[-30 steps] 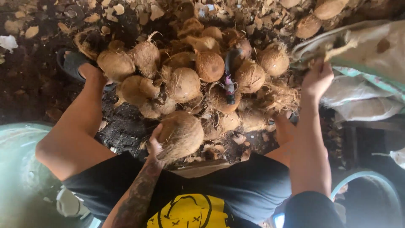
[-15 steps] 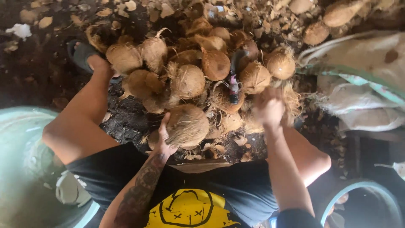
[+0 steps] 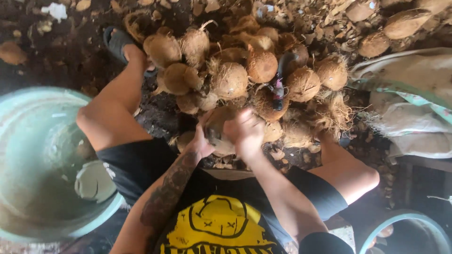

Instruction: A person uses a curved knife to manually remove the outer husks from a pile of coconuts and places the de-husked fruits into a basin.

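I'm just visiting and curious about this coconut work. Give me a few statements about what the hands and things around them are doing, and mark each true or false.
1. Both hands grip one husked coconut. True: the left hand and right hand both close on it.
2. A pale green tub sits at the person's left side. True.
3. The coconut pile lies on a clean white table. False: it lies on dark ground strewn with husk scraps.
4. A dark-handled tool stands among the piled coconuts. True.
5. The person's feet are in closed boots. False: the left foot wears an open dark sandal.
6. The right hand reaches toward the sack. False: it is on the coconut.
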